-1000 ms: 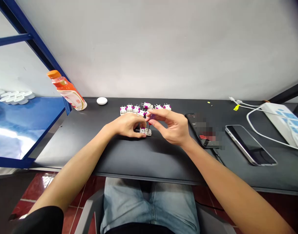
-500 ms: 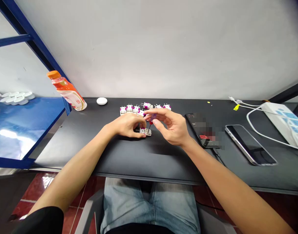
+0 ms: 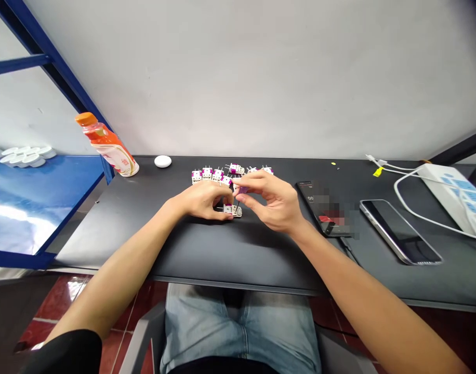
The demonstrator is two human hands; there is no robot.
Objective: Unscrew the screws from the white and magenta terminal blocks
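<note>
Between the thumb and fingers of my left hand is a small white and magenta part with metal pins, held down on the black tabletop. My right hand pinches a small screwdriver with a purple, translucent handle. The thin shaft points down and its tip meets the part; the exact contact point is too small to make out. Just beyond my hands lie several similar white and magenta parts, some partly hidden behind my fingers.
An orange bottle and a white oval object stand at the back left. To the right lie a black phone, a silver-edged phone and a white power strip with cables. A blue table adjoins on the left.
My right hand's fingers have shifted slightly around the screwdriver handle, hiding the red part near its base. My left hand and the part it holds stay in place.
</note>
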